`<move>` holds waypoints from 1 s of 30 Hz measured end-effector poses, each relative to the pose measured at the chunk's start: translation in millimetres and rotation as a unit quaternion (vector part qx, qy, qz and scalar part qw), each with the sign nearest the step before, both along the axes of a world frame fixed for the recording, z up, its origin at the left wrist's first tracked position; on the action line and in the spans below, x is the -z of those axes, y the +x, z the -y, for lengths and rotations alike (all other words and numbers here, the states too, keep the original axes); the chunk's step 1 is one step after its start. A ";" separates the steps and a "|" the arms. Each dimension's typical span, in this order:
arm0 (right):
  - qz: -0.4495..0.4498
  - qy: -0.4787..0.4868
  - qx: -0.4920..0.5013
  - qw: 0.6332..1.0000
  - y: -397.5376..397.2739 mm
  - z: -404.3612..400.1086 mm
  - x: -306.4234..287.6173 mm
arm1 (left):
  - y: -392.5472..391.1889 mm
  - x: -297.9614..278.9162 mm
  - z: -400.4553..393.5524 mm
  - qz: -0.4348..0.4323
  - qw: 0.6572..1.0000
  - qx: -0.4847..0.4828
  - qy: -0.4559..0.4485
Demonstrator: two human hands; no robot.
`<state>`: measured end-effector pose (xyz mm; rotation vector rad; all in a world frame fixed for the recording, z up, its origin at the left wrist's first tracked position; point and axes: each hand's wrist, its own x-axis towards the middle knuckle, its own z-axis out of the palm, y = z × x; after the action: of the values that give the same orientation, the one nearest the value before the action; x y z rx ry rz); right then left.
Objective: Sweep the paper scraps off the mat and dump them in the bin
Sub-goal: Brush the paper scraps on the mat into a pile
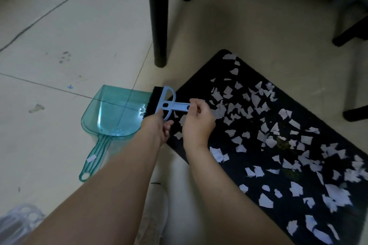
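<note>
Paper scraps (264, 135) lie strewn across the dark mat (201, 85). Both grips hold the blue hand brush (166, 103) at its near-left corner: right hand (199, 119) pinching the handle, left hand (159, 127) the head. Teal dustpan (115, 111) beside on the floor.

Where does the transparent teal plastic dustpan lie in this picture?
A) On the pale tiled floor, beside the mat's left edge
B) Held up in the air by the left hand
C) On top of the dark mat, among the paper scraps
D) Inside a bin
A: the transparent teal plastic dustpan rests flat on the pale tiled floor, left of the dark mat, while both hands hold the light blue brush.
</note>
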<state>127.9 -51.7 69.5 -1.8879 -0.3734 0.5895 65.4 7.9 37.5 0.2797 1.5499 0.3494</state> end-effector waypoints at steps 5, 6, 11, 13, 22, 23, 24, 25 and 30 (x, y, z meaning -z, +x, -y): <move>-0.034 0.054 0.030 0.998 43.5 31.5 -21.9 | 41.3 -15.5 21.8 0.084 0.994 -0.008 -0.063; -0.081 0.064 0.039 0.994 48.9 33.5 -21.7 | 46.5 -16.8 25.5 0.101 0.992 -0.023 -0.065; -0.216 0.068 0.076 0.971 74.6 44.5 -0.9 | 80.5 -16.6 52.7 0.114 0.991 0.022 -0.070; -0.189 0.049 0.086 0.977 79.4 45.3 12.7 | 80.5 -6.8 54.1 0.055 0.993 0.086 -0.055; -0.027 -0.113 0.003 0.993 72.8 31.8 45.4 | 45.8 20.7 28.6 -0.242 0.898 0.327 0.168; -0.015 -0.126 -0.009 0.992 70.0 28.7 49.0 | 41.3 18.8 22.6 -0.287 0.870 0.347 0.200; -0.002 -0.140 -0.026 0.990 67.2 26.3 51.8 | 37.2 16.5 16.9 -0.314 0.851 0.356 0.224; 0.008 -0.152 -0.048 0.987 63.8 24.1 55.2 | 32.7 14.8 11.7 -0.332 0.838 0.361 0.240; -0.001 -0.168 -0.158 0.973 37.1 8.3 71.4 | 19.3 16.8 -4.0 -0.350 0.812 0.376 0.277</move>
<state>165.0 -60.0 -1.8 -2.1674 -0.6112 0.9133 84.8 11.9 20.6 1.5816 1.8596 0.0395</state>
